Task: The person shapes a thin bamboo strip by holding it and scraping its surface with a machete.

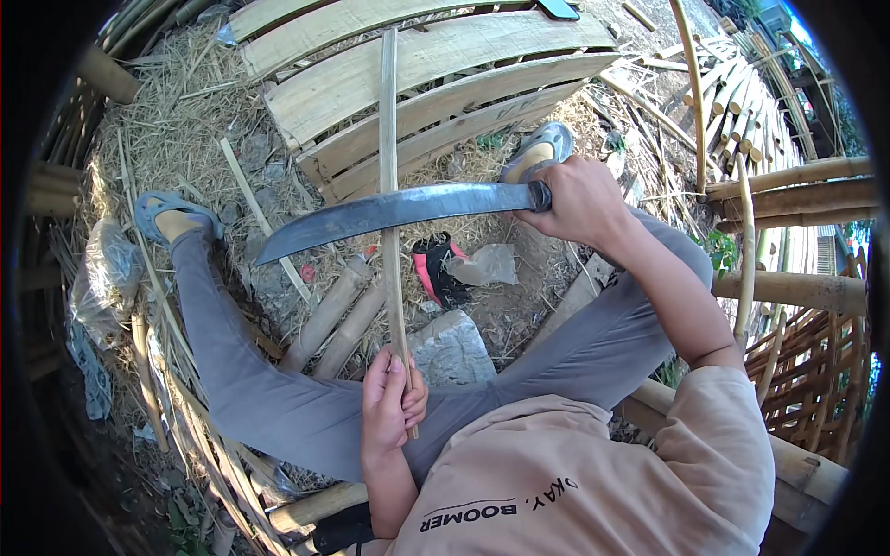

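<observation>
My right hand (584, 202) is closed round the handle of a machete (408, 211), right of centre. Its long, slightly curved dark blade reaches left and crosses over a thin bamboo strip (388, 120); whether the edge touches the strip I cannot tell. The strip stands nearly in line with my view, its far end over a slatted wooden crate. Near my left thigh, my left hand (393, 397) grips the strip close to its lower end, fingers wrapped round it.
Ahead lies the slatted wooden crate (343, 104), with a phone-like dark object (558, 9) on top. Between my legs are a pale stone block (451, 349), a black and pink item (439, 269) and bamboo poles (326, 312). Cut bamboo (742, 111) is piled at far right.
</observation>
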Tool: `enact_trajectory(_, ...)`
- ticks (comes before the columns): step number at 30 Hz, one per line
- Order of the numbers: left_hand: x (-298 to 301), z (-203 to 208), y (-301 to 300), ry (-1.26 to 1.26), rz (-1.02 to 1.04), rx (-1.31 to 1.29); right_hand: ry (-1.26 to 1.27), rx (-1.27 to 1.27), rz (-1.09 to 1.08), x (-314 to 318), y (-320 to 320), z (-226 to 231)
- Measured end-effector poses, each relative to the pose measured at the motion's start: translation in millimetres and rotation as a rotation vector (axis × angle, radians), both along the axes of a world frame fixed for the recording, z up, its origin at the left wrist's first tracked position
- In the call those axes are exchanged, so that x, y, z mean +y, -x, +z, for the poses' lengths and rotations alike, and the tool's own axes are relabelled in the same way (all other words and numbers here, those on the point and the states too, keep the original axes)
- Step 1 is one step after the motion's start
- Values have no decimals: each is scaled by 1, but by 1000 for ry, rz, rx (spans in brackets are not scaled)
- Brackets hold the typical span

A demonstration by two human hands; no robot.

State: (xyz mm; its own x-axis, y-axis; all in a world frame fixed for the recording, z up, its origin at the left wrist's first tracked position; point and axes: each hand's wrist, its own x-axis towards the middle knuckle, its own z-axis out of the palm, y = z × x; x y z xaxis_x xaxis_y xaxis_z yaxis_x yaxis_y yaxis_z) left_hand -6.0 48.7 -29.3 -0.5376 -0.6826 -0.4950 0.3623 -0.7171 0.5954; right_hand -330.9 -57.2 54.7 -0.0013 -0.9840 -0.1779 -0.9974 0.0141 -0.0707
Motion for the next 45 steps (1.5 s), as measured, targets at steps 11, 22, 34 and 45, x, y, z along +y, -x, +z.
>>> enact_trajectory(11, 12, -3, 12, 59, 56, -53, 70, 9, 104, -12, 7, -29)
enact_trajectory(22, 14, 1, 12, -24, 49, 86, 176, 29, 170, -28, 15, -31)
enact_trajectory(34, 15, -5, 0, -41, 73, 213, 139, 13, 148, -29, 17, -11)
enact_trajectory(45, 19, 9, 6, 32, 128, -19, 73, -74, 137, -33, 4, -38)
